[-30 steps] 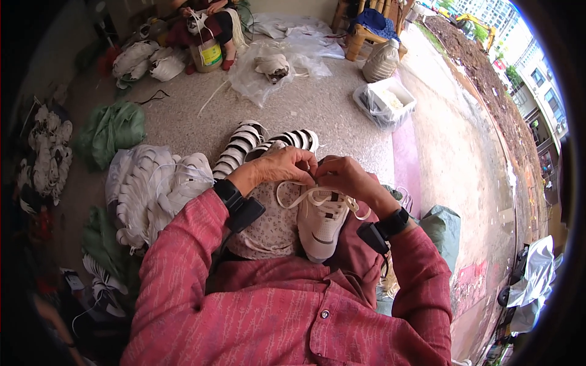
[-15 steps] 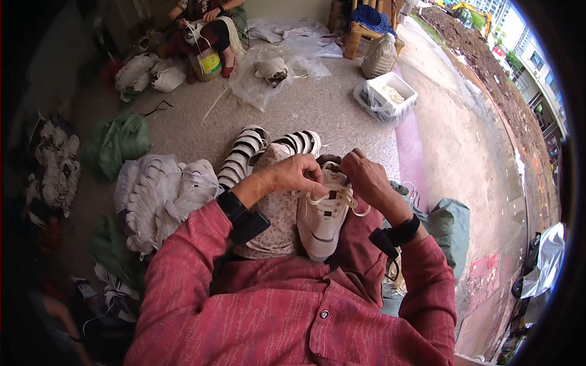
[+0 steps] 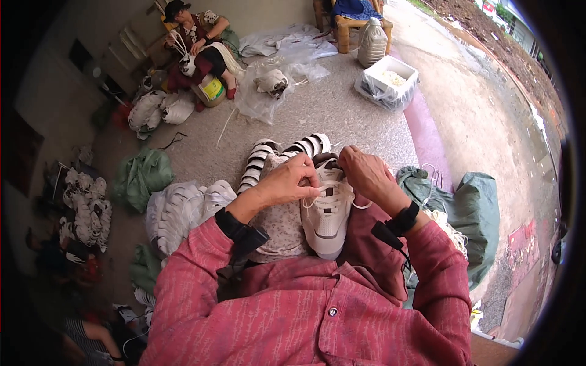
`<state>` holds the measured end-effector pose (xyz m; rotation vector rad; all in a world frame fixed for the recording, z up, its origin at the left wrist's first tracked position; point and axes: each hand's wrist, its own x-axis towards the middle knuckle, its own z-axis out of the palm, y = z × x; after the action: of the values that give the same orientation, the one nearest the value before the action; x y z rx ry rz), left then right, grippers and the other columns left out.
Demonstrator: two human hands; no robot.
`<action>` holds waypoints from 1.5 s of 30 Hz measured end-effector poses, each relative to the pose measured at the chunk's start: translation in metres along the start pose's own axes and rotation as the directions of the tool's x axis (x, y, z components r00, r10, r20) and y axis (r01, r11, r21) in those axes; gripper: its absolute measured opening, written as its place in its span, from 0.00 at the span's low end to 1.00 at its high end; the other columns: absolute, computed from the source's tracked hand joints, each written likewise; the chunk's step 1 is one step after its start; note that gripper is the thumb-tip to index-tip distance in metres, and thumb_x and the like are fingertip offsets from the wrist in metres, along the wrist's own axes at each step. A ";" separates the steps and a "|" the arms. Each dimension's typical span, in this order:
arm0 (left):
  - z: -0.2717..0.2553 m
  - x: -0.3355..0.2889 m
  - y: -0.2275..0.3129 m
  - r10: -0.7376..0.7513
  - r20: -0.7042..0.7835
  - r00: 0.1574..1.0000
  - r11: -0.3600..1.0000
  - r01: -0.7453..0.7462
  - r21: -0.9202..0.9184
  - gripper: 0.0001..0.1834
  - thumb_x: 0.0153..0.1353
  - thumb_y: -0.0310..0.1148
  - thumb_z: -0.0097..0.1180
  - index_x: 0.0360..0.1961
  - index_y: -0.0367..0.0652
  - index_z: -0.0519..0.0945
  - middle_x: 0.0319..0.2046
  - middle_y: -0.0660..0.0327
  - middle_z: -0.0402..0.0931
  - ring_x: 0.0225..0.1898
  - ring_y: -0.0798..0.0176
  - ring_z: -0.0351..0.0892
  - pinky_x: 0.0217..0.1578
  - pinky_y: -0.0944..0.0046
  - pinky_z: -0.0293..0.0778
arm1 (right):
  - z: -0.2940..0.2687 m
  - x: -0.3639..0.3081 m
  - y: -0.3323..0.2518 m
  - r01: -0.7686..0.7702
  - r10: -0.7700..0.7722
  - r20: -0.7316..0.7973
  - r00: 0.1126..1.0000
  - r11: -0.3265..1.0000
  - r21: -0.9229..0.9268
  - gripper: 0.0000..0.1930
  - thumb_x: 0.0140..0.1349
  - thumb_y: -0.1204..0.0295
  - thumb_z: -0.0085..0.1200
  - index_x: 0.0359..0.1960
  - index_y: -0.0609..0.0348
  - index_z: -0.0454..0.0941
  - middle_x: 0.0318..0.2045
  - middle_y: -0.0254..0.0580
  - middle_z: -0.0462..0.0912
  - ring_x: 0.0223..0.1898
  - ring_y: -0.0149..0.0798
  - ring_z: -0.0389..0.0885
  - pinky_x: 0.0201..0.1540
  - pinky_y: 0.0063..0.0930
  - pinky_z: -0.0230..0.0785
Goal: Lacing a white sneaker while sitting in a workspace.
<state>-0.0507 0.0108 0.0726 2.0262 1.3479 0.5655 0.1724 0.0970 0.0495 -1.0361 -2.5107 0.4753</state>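
Note:
A white sneaker (image 3: pixel 325 230) rests on my lap, toe toward me. Its white shoelace (image 3: pixel 334 186) crosses the tongue in several rows, with loops hanging at both sides. My left hand (image 3: pixel 287 182) is at the shoe's left edge, thumb and forefinger pinched on the shoelace. On the opposite side, my right hand (image 3: pixel 369 177) is closed beside the upper eyelets and collar; whatever its fingertips hold is hidden behind them. Several striped white-and-black shoe uppers (image 3: pixel 259 160) lie just beyond my knees, next to a flowered cloth (image 3: pixel 278 235) on my lap.
White uppers (image 3: pixel 180 213) are piled at my left, near a green sack (image 3: pixel 143 177). A grey-green bag (image 3: pixel 473 222) stands at my right. Farther off are a plastic-lined white box (image 3: pixel 390 76), a bamboo chair (image 3: pixel 343 36) and a seated person (image 3: pixel 198 39) handling laces.
The view has shifted, so the seated person shows more fully. My left fingers have drawn together at the shoe's left edge. My right hand stays by the collar.

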 end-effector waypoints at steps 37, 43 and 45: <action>0.012 0.067 0.005 0.130 0.092 0.987 0.991 -0.133 0.028 0.07 0.53 0.27 0.61 0.33 0.37 0.83 0.31 0.57 0.79 0.34 0.61 0.80 0.37 0.65 0.74 | -0.011 -0.040 0.020 -0.489 0.151 0.471 0.869 0.414 0.768 0.11 0.65 0.68 0.50 0.25 0.55 0.76 0.20 0.21 0.66 0.18 0.18 0.59 0.19 0.17 0.48; 0.013 0.066 0.009 0.095 0.112 0.989 0.995 -0.098 0.022 0.06 0.52 0.27 0.61 0.31 0.37 0.82 0.29 0.58 0.78 0.32 0.62 0.80 0.35 0.63 0.74 | 0.001 -0.042 0.024 -0.614 0.034 0.615 0.788 -0.027 0.789 0.12 0.68 0.68 0.46 0.25 0.53 0.71 0.19 0.23 0.65 0.15 0.19 0.56 0.17 0.16 0.46; 0.012 0.063 0.016 0.178 0.085 0.980 0.975 -0.187 0.121 0.04 0.53 0.26 0.60 0.31 0.38 0.81 0.29 0.57 0.77 0.33 0.58 0.80 0.35 0.61 0.75 | 0.002 -0.043 0.023 -0.664 -0.121 0.689 0.715 -0.426 0.614 0.12 0.72 0.66 0.41 0.30 0.55 0.71 0.19 0.26 0.64 0.15 0.21 0.56 0.17 0.17 0.49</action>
<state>-0.0085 0.0614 0.0757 2.2690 1.1890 0.4897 0.2131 0.0807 0.0279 -0.6950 -0.6800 2.7444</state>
